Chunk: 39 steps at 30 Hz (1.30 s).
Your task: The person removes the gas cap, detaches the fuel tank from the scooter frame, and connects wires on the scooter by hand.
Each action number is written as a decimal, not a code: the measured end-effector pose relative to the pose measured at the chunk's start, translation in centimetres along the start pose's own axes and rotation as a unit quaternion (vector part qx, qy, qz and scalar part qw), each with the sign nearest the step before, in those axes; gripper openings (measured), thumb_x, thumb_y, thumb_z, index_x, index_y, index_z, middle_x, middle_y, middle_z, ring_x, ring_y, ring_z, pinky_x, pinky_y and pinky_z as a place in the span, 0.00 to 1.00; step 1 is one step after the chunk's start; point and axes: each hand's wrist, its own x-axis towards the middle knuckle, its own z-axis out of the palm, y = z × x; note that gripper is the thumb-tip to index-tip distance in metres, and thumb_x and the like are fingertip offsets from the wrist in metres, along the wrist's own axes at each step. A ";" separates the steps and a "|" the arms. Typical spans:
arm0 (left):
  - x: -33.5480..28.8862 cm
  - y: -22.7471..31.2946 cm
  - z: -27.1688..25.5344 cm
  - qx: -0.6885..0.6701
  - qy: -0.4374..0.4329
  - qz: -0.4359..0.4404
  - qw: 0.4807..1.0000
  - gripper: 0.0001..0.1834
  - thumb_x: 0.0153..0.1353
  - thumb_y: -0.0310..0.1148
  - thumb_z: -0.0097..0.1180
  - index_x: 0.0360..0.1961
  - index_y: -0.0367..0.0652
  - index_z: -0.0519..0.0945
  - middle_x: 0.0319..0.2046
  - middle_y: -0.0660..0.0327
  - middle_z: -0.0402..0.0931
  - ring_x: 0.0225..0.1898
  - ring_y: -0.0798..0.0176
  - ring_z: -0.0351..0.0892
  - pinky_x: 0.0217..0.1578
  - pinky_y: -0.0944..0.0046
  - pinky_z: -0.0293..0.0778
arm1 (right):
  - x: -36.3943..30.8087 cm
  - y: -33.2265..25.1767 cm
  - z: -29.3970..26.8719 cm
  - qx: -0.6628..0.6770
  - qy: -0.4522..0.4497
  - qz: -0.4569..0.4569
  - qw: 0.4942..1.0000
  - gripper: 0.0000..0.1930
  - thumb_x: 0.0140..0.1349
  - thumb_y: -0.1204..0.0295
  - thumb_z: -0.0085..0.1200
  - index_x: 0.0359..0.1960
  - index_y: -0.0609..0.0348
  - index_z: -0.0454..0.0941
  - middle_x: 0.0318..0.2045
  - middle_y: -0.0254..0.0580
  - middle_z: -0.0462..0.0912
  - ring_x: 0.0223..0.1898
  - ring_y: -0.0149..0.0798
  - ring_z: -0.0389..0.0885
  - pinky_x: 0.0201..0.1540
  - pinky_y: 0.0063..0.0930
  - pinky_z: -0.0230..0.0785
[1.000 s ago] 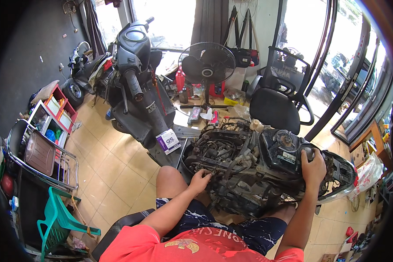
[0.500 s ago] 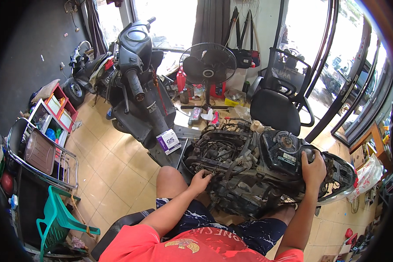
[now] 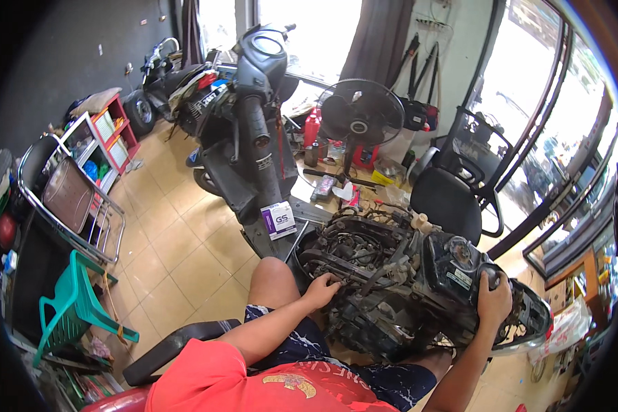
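In front of me lies a stripped scooter body [image 3: 374, 268] with its frame, wiring and engine block bare. My left hand [image 3: 321, 291] is at its near left side, fingers drawn together against the frame edge. What they pinch, if anything, is hidden. Over on the right, my right hand [image 3: 494, 301] is closed round a dark rounded part [image 3: 488, 274] beside the black tank [image 3: 453, 266]. Its fingers curl out of sight on the far side. The tank has a round fitting on top.
A white and purple box [image 3: 279, 220] sits on the scooter's footboard, left of the frame. Beyond stand the dark handlebar column [image 3: 261, 130], a black fan [image 3: 359, 127] and an office chair [image 3: 450, 206]. At left are a green plastic chair [image 3: 82, 302] and a folding chair [image 3: 69, 196].
The view has turned a little left, so the room's far side appears shifted right. Both hands stay at about the same places on the scooter body.
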 end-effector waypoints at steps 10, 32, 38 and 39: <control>0.6 -1.6 0.1 -0.002 0.016 -0.007 1.000 0.12 0.64 0.34 0.57 0.44 0.36 0.80 0.32 0.60 0.80 0.34 0.67 0.78 0.39 0.64 0.74 | 0.1 0.0 0.5 0.006 -0.007 -0.006 1.000 0.33 0.63 0.46 0.56 0.56 0.64 0.77 0.50 0.59 0.83 0.53 0.58 0.81 0.55 0.46 0.72; 0.4 -1.2 0.1 0.025 0.020 0.018 0.999 0.12 0.64 0.32 0.56 0.45 0.36 0.80 0.34 0.60 0.81 0.35 0.67 0.78 0.40 0.65 0.74 | 0.0 -0.3 0.2 0.005 -0.007 -0.001 1.000 0.30 0.63 0.47 0.55 0.54 0.63 0.79 0.49 0.58 0.83 0.51 0.58 0.81 0.54 0.46 0.72; 0.5 -1.3 0.1 0.005 0.007 0.004 1.000 0.11 0.64 0.31 0.56 0.44 0.36 0.80 0.33 0.61 0.81 0.34 0.68 0.78 0.39 0.66 0.74 | 0.1 0.2 0.5 0.005 0.001 -0.007 1.000 0.30 0.63 0.47 0.55 0.54 0.62 0.79 0.49 0.59 0.83 0.51 0.58 0.82 0.54 0.47 0.72; 0.6 -1.5 0.1 0.002 0.009 0.010 1.000 0.11 0.64 0.31 0.56 0.44 0.37 0.80 0.33 0.62 0.81 0.34 0.69 0.78 0.39 0.66 0.74 | 0.2 0.2 0.5 0.006 0.002 -0.011 1.000 0.31 0.63 0.47 0.55 0.55 0.62 0.79 0.49 0.59 0.83 0.51 0.58 0.82 0.54 0.47 0.72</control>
